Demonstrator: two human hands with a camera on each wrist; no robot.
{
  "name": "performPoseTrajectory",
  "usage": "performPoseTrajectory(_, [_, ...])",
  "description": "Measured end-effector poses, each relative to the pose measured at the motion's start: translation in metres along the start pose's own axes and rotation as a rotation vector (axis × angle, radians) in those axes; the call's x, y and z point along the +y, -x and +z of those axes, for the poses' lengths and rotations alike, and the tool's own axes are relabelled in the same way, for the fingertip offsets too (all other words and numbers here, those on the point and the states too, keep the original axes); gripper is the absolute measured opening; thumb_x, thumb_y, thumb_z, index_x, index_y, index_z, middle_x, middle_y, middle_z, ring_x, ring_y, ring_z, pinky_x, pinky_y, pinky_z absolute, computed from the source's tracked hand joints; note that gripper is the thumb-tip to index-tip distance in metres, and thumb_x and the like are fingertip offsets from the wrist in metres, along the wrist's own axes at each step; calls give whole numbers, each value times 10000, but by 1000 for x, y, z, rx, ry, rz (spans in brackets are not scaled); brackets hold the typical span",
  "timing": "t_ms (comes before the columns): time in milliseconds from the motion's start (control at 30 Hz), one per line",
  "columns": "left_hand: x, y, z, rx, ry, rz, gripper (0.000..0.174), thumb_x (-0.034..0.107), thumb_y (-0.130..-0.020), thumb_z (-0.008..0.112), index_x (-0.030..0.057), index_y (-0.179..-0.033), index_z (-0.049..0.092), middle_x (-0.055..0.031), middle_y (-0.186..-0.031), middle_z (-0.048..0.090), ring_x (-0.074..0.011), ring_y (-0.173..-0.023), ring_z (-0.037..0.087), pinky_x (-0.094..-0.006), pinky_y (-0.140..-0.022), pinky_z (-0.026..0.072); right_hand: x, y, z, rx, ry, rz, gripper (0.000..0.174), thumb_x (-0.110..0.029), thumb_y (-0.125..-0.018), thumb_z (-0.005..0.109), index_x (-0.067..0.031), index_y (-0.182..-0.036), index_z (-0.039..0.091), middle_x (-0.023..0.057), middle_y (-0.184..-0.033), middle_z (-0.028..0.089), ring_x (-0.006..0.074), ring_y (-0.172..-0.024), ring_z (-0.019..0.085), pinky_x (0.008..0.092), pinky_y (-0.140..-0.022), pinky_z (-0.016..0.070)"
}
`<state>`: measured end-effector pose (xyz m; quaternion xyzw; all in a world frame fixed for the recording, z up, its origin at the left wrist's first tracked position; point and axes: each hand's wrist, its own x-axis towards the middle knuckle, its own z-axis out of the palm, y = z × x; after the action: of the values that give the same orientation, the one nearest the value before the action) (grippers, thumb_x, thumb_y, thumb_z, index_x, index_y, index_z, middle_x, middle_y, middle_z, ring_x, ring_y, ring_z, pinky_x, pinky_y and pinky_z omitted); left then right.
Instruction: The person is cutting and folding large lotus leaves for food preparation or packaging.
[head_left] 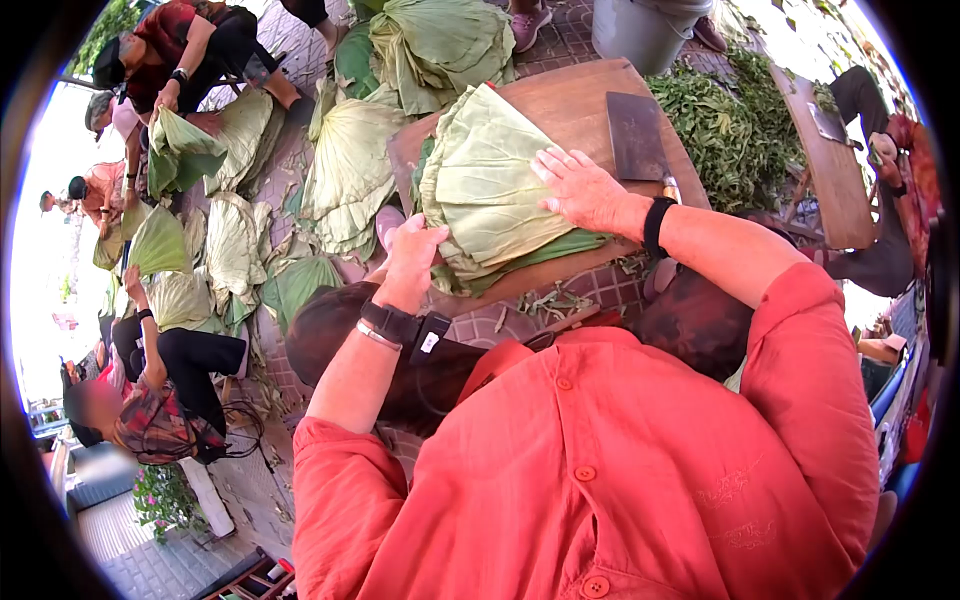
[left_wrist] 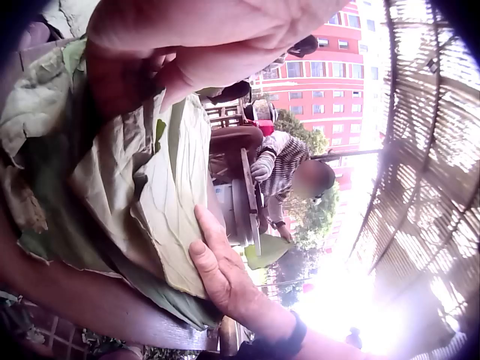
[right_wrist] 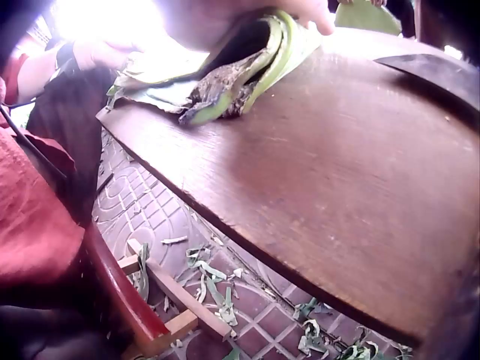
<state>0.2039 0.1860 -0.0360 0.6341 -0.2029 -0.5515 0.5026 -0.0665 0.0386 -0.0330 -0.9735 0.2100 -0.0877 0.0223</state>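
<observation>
A stack of folded pale green lotus leaves [head_left: 495, 180] lies fan-like on a brown wooden board [head_left: 570, 95], with a darker green leaf showing under it. My left hand [head_left: 410, 262] grips the stack's near left edge, its fingers curled over the crumpled rim in the left wrist view. Flat on the right side of the top leaf rests my right hand [head_left: 590, 192], fingers straight and spread. The leaves' folded ends [right_wrist: 240, 82] show beneath this hand in the right wrist view. A cleaver [head_left: 637, 137] with a dark rectangular blade lies just beyond it.
More lotus leaf piles [head_left: 350, 175] cover the paving at left and beyond the board. Shredded green leaves [head_left: 735, 130] are heaped at right, near a grey bucket [head_left: 640, 35]. Several people sit around, some handling leaves. Leaf scraps [right_wrist: 217, 292] litter the tiles below.
</observation>
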Motion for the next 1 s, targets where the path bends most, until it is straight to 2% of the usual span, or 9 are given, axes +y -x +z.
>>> performPoseTrajectory(133, [33, 19, 14, 319, -279, 80, 384, -6, -816, 570, -30, -1193, 501, -132, -1073, 594, -214, -943, 578, -326, -851, 462, 0, 1, 2, 35, 16, -29, 581, -358, -890, 511, 22, -1317, 405, 191, -1353, 425, 307, -1280, 374, 439, -1055, 278])
performPoseTrajectory(233, [35, 18, 23, 364, -807, 808, 400, 50, -830, 585, -5, -1216, 495, -154, -1154, 552, -277, -1043, 538, -370, -913, 426, 0, 1, 5, 60, 30, -42, 583, -355, -880, 531, 19, -1311, 409, 188, -1348, 429, 304, -1275, 379, 437, -1051, 284])
performPoseTrajectory(267, [36, 18, 31, 260, -968, 917, 470, 141, -837, 616, 6, -1260, 461, -177, -1283, 463, -328, -1198, 431, -416, -1004, 349, 1, 0, 6, 63, 31, -41, 584, -355, -878, 536, 19, -1309, 410, 188, -1346, 430, 303, -1274, 381, 436, -1049, 285])
performPoseTrajectory(367, [26, 19, 70, -17, -1244, 1053, 568, 354, -919, 511, 15, -1351, 370, -190, -1378, 376, -335, -1302, 329, -427, -1078, 252, 1, 1, 8, 41, 44, -40, 584, -369, -889, 519, 19, -1311, 408, 178, -1353, 429, 299, -1278, 379, 434, -1050, 285])
performPoseTrajectory(467, [-4, 6, 79, -146, -1472, 964, 695, 491, -919, 422, 31, -1416, 269, -180, -1468, 259, -321, -1372, 221, -438, -1114, 179, 1, 1, 7, 34, 48, -41, 581, -383, -903, 491, 16, -1318, 411, 167, -1370, 419, 283, -1292, 366, 428, -1061, 271])
performPoseTrajectory(700, [-19, 1, 74, -171, -1550, 883, 709, 451, -900, 467, 29, -1427, 250, -170, -1485, 236, -289, -1389, 191, -437, -1130, 129, 11, 3, 12, 101, -99, -66, 557, -371, -922, 470, 22, -1313, 425, 173, -1375, 415, 287, -1298, 360, 408, -1072, 260])
performPoseTrajectory(800, [-17, 2, 75, -181, -1536, 852, 703, 442, -902, 467, 27, -1427, 252, -170, -1492, 225, -290, -1393, 183, -436, -1131, 127, 21, -4, 10, 112, -288, -70, 496, -346, -931, 471, 19, -1266, 467, 189, -1302, 475, 322, -1228, 428, 408, -1026, 323])
performPoseTrajectory(900, [-17, 2, 75, -182, -1555, 865, 699, 443, -913, 455, 24, -1430, 241, -175, -1490, 224, -303, -1391, 184, -433, -1127, 142, 29, -9, -17, 51, -572, 146, 433, -315, -935, 476, 9, -1221, 495, 202, -1229, 514, 347, -1140, 485, 408, -961, 379])
performPoseTrajectory(1000, [-18, 3, 75, -170, -1541, 877, 702, 416, -893, 502, 26, -1423, 259, -173, -1485, 239, -300, -1385, 203, -436, -1127, 144, 26, 3, -74, 116, -666, 408, 312, -272, -914, 505, -1, -1053, 575, 179, -1000, 621, 357, -966, 575, 401, -840, 453])
